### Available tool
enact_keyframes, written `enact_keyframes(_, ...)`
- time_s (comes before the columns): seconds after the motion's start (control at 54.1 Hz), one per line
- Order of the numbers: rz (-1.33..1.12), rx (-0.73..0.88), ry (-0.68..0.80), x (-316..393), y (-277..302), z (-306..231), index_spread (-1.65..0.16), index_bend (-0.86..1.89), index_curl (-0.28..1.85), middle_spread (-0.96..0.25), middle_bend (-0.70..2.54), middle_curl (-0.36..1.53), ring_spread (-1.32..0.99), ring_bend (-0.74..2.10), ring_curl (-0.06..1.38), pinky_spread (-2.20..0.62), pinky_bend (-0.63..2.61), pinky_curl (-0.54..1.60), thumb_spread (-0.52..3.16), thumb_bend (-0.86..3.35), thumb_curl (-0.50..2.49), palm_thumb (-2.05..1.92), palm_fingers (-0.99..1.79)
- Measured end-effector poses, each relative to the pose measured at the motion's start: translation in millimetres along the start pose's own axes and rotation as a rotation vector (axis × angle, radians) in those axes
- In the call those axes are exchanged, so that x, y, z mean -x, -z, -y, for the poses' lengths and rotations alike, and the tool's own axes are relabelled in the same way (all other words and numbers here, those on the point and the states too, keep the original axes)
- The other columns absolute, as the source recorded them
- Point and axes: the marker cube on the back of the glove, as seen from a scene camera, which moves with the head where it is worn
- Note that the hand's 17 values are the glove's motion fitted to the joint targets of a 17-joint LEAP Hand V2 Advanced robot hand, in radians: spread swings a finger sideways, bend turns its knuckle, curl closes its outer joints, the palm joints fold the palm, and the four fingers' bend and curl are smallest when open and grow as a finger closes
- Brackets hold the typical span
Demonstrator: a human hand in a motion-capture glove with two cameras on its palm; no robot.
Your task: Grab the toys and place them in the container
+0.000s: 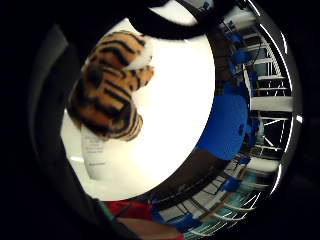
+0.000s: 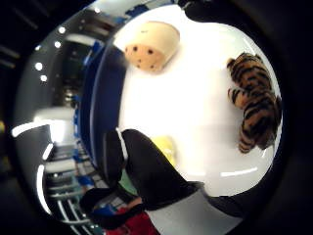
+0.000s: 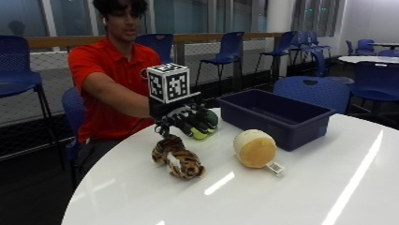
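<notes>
Right hand: the gloved right hand (image 3: 190,119) hung above the table (image 3: 312,187), fingers curled round a small yellow-green toy (image 3: 199,133) (its kind could not be told), lifted clear, apparently for carrying.
Container: the dark blue container (image 3: 274,117) stood open-topped just beside the hand, within easy reach for a drop.
Tiger toy: the tiger toy (image 3: 178,157) lay on the table below the hand, unheld.
Round toy: the cream round plush (image 3: 254,148) rested against the container's front wall, awaiting pickup.
</notes>
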Motion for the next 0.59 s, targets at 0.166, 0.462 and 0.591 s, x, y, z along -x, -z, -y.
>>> enact_keyframes(0.166, -0.054, 0.021, -0.058, -23, -6, 18, -0.39, 0.18, 0.35, -0.12, 0.14, 0.27, -0.06, 0.15, 0.15, 0.1, 0.7, 0.35, 0.97, -0.1, 0.1, -0.15, -0.06)
enact_keyframes(0.462, -0.058, 0.116, -0.082, -52, -38, 28, -0.39, 0.17, 0.33, -0.09, 0.13, 0.24, -0.02, 0.16, 0.14, 0.14, 1.05, 0.44, 0.94, -0.08, 0.13, -0.1, -0.1)
enact_keyframes(0.591, -0.007, 0.191, -0.066, -58, -57, 31, -0.39, 0.15, 0.32, -0.08, 0.12, 0.23, 0.01, 0.17, 0.14, 0.13, 1.15, 0.46, 0.97, -0.06, 0.16, -0.07, -0.12)
